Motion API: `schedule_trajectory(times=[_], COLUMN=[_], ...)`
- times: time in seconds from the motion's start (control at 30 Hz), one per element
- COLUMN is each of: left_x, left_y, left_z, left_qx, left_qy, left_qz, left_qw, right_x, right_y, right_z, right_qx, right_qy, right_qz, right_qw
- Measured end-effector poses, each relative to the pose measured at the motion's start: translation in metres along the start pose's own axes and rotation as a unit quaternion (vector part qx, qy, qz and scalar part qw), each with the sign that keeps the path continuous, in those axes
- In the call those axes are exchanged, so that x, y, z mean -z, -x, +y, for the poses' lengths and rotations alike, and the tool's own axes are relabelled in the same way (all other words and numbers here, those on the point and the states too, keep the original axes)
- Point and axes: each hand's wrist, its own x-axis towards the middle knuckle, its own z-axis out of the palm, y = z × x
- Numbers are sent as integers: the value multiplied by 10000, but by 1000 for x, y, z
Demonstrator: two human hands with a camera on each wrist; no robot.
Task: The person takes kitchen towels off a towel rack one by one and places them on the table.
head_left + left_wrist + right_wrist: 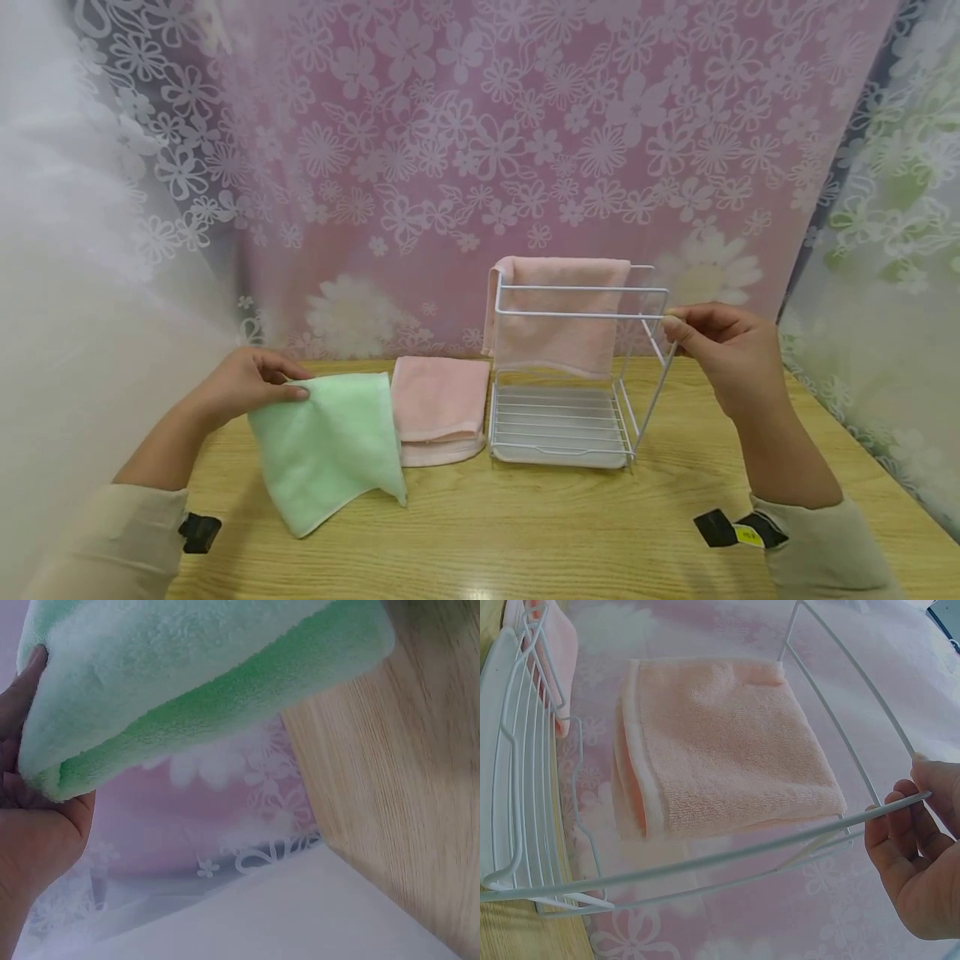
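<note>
My left hand (251,385) pinches the upper left corner of a light green towel (333,446), thumb in front and fingers behind. The towel hangs down over the table, and the left wrist view shows it folded over in the hand (37,825). With thumb and fingertips my right hand (731,354) grips the top front right corner of a white wire rack (581,316). A pink towel (562,333) drapes over the rack's rear top bar; the right wrist view shows this towel (727,750) behind the bars, near the right hand (922,855).
Folded pink towels (438,400) lie stacked on the wooden table (480,533), just left of the rack. The rack's base holds a white tray (555,457) beneath its wires. A pink floral curtain (450,167) hangs behind the table, with pale sheeting (97,292) at the left.
</note>
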Motion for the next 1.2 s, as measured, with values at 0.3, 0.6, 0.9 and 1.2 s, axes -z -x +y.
schedule_trajectory(times=[0.3, 0.6, 0.9, 1.2], left_x=[10, 15, 12, 2], left_y=[-10, -24, -42, -59], left_z=[-8, -19, -28, -38], left_qx=[71, -35, -118, 13], left_qy=[-153, -515, -870, -793], left_qz=[-107, 140, 462, 656], left_qw=[9998, 9986, 9951, 9947], right_x=[-1, -2, 0, -1], right_y=[0, 1, 1, 1], right_z=[-1, -3, -2, -2], right_qx=[-27, -29, -42, -15], right_qy=[18, 29, 13, 59], right_qz=[2, -10, -7, 7], right_qw=[10000, 10000, 10000, 10000])
